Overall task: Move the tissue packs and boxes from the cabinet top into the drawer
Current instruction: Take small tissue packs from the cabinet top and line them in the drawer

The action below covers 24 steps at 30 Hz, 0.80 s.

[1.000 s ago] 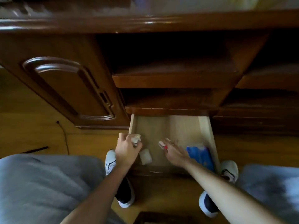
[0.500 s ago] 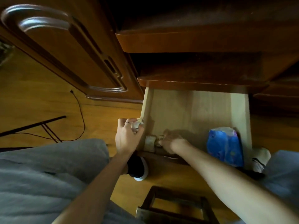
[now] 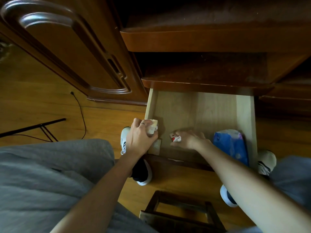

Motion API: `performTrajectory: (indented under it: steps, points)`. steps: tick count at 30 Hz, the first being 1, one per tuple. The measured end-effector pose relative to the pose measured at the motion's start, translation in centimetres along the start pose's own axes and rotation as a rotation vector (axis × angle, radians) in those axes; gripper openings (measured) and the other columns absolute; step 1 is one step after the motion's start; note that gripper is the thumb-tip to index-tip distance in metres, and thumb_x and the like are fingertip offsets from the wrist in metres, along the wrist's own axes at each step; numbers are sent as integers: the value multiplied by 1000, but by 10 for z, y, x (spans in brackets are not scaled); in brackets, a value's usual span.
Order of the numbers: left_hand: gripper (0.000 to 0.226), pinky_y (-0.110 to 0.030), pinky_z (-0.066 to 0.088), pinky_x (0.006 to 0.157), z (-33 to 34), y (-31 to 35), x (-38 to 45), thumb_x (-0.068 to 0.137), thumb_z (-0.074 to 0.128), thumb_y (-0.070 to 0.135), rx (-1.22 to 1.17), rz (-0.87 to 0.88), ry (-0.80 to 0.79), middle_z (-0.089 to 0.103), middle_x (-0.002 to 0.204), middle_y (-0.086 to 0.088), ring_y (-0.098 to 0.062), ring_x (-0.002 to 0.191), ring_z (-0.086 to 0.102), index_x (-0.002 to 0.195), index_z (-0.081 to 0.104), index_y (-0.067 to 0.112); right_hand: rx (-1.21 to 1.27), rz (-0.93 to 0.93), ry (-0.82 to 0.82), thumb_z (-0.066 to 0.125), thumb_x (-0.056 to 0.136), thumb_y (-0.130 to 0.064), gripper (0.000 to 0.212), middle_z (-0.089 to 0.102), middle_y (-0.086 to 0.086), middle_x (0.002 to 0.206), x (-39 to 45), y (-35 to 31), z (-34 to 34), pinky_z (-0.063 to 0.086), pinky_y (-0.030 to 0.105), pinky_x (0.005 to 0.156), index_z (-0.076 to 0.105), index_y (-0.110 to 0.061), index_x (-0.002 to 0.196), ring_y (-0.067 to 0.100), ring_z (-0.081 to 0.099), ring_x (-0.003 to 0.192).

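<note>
The pale wooden drawer [image 3: 245,118] stands pulled out below the dark cabinet. My left hand [image 3: 139,140] hovers at the drawer's near left corner, shut on a small pale tissue pack [image 3: 152,126]. Just under it another small pale pack [image 3: 156,146] stands against the drawer's front wall. My right hand [image 3: 190,139] is inside the drawer near the front, closed on a small white pack with red print [image 3: 175,139]. A blue tissue pack [image 3: 231,145] lies in the near right corner of the drawer.
The cabinet door [image 3: 67,52] is to the left, and shelves [image 3: 202,39] overhang the drawer. A black cable [image 3: 80,113] and thin black rods [image 3: 33,126] lie on the wooden floor at left. A wooden stool [image 3: 181,214] stands below the drawer, and my knees and shoes flank it.
The view has tilted down and closer to the drawer. My right hand has shifted right from the pale pack at the front wall and now shows a white-and-red pack in its fingers.
</note>
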State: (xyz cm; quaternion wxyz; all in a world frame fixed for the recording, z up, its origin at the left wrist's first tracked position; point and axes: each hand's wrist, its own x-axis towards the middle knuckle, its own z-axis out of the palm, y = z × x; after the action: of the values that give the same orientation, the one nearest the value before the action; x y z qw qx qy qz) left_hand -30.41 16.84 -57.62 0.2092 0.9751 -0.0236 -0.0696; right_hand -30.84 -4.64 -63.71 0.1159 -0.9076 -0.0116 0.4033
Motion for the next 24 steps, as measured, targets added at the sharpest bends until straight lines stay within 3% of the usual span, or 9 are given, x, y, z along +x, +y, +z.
performTrajectory:
  steps: [2, 6, 8, 11, 14, 16, 21, 24]
  points:
    - [62, -26, 42, 63, 3, -6, -1, 80, 71, 48, 38, -9, -41, 50, 109, 2, -24, 99, 60, 136, 55, 27, 3, -30, -26, 48, 90, -76, 72, 44, -3, 156, 0, 1, 0, 42, 44, 100, 39, -39, 151, 28, 46, 137]
    - [87, -28, 44, 69, 4, -13, 2, 74, 73, 57, 115, -63, -143, 52, 119, 1, -23, 112, 57, 149, 40, 28, 174, -97, -301, 53, 98, -58, 70, 54, 1, 143, 2, -3, -3, 45, 37, 98, 32, -29, 158, 20, 63, 113]
    - [84, -29, 46, 68, 3, -14, 4, 72, 75, 59, 124, -56, -146, 51, 115, 3, -23, 109, 59, 145, 44, 30, 148, -113, -329, 54, 103, -42, 58, 48, 2, 152, 5, -3, -5, 43, 38, 107, 37, -28, 156, 23, 55, 128]
    - [80, -30, 50, 65, 2, -13, 4, 70, 76, 62, 127, -36, -128, 49, 112, 5, -21, 102, 60, 138, 48, 30, 144, -132, -212, 58, 102, -26, 46, 52, 5, 149, 9, -1, -7, 45, 37, 105, 52, -24, 147, 24, 54, 129]
    - [83, -31, 53, 62, 0, -11, 5, 68, 75, 67, 131, -63, -124, 45, 115, 7, -20, 91, 63, 137, 49, 29, 30, -94, 23, 70, 91, -45, 49, 62, -1, 130, 7, 3, -3, 53, 39, 91, 55, -29, 135, 23, 61, 113]
    - [84, -28, 50, 59, 0, -11, 4, 67, 74, 70, 128, -67, -114, 42, 118, 8, -18, 85, 63, 136, 51, 28, -51, -71, 15, 73, 88, -49, 49, 64, -2, 121, 5, 1, 8, 53, 37, 85, 55, -31, 129, 22, 62, 106]
    - [84, -25, 44, 60, 0, -15, 3, 68, 73, 71, 164, -45, -111, 38, 129, 9, -15, 87, 63, 136, 54, 26, -111, -78, 93, 60, 97, -8, 31, 67, 6, 113, 12, -18, 29, 48, 35, 68, 56, -18, 126, 25, 64, 94]
    - [83, -26, 46, 61, 0, -16, 3, 67, 75, 71, 192, -21, -104, 37, 132, 8, -17, 91, 63, 135, 54, 27, -28, -74, 118, 61, 96, -10, 23, 68, 8, 113, 14, -31, 33, 48, 37, 70, 59, -14, 119, 28, 66, 100]
